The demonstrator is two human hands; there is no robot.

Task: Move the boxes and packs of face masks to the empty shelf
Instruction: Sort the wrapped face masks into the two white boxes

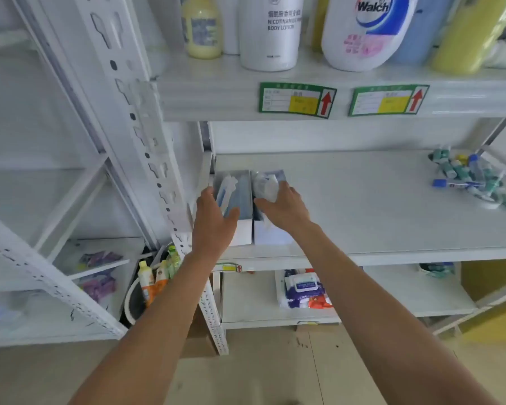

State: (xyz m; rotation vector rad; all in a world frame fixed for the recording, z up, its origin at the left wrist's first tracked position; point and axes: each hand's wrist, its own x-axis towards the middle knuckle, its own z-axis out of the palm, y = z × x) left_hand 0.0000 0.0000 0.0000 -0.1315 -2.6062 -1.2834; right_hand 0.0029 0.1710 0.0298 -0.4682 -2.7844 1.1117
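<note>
Two open white boxes of face masks stand side by side at the left end of the middle shelf (pixel 377 200). The left box (pixel 240 197) holds blue masks and a clear pack. My left hand (pixel 212 222) grips this box at its near left side, thumb across the top. The right box (pixel 270 235) holds a crumpled clear plastic pack of masks (pixel 265 184). My right hand (pixel 284 207) lies over that pack and box, fingers curled on them. Both forearms reach in from below.
A pile of small teal and blue capped tubes (pixel 473 179) lies at the shelf's right end. Bottles of lotion (pixel 270 30) and soap stand on the shelf above. Wet-wipe packs (pixel 303 290) sit below. A white perforated upright (pixel 146 135) stands just left of the boxes.
</note>
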